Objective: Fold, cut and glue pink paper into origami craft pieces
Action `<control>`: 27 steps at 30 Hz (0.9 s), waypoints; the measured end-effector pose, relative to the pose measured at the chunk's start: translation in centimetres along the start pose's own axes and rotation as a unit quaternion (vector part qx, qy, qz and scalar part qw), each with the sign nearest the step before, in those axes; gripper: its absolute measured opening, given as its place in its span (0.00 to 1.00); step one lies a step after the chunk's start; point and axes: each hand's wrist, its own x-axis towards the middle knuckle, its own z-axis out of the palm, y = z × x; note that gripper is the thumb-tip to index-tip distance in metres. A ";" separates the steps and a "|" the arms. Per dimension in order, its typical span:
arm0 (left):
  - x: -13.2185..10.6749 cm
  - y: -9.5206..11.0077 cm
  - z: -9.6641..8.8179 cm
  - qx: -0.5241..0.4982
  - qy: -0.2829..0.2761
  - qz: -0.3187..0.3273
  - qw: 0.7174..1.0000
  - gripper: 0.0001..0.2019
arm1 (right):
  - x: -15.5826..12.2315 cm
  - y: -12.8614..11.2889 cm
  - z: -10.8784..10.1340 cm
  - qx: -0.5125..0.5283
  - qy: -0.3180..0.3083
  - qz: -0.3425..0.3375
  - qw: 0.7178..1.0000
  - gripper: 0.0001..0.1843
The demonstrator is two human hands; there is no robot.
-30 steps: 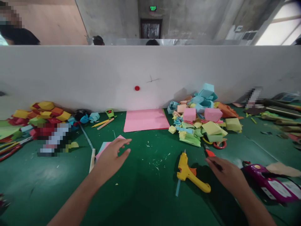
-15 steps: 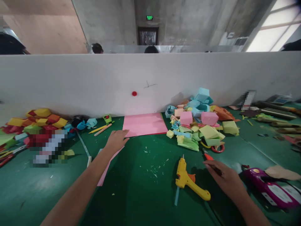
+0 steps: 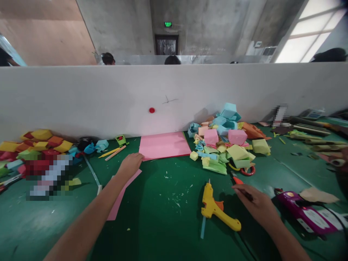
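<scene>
My left hand [image 3: 131, 164] reaches forward with its fingers drawn together at the near left corner of a stack of pink paper [image 3: 165, 145]. The stack lies against the white partition, with a red edge along its front. A pink paper strip [image 3: 123, 194] lies partly hidden under my left forearm. My right hand [image 3: 252, 197] is closed around a red utility knife [image 3: 237, 180], its dark tip pointing away to the left. Left of that hand lies a yellow hot glue gun [image 3: 214, 208] with a blue stick at its rear.
Colourful folded paper blocks are piled at right [image 3: 225, 141] and left [image 3: 40, 145]. Red-handled scissors [image 3: 248, 170] lie below the right pile. A purple device [image 3: 307, 214] with a cord is at far right. Pencils [image 3: 111, 152] lie near the white partition [image 3: 108, 98].
My left hand's fingers were spread over the pink paper's corner and are now drawn together there. My right hand still holds the knife. The view has shifted slightly.
</scene>
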 end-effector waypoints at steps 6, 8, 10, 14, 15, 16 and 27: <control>-0.3 -1.0 -0.8 -0.038 0.059 -0.043 0.997 0.16 | 0.0 0.0 -0.1 -0.002 0.001 0.000 1.000 0.16; -0.6 -1.3 -1.3 -0.049 0.072 -0.061 0.994 0.14 | 0.0 0.0 -0.1 -0.004 -0.001 0.002 1.000 0.16; -1.0 -1.5 -1.8 -0.058 0.082 -0.078 0.992 0.11 | 0.0 0.1 -0.2 -0.007 -0.001 0.005 1.000 0.16; -1.9 -1.5 -3.3 -0.069 0.106 -0.096 0.987 0.13 | 0.0 0.1 -0.3 -0.011 -0.005 0.008 1.000 0.16; -2.2 -1.3 -3.8 -0.071 0.113 -0.095 0.987 0.13 | 0.0 0.1 -0.3 -0.013 -0.005 0.008 1.000 0.16; -2.6 -1.1 -4.3 -0.073 0.118 -0.092 0.986 0.14 | 0.0 0.1 -0.4 -0.015 -0.006 0.009 1.000 0.16; -14.5 10.2 -4.7 -0.146 -0.006 0.144 0.979 0.08 | -0.1 0.4 -0.4 -0.035 -0.016 0.000 0.999 0.17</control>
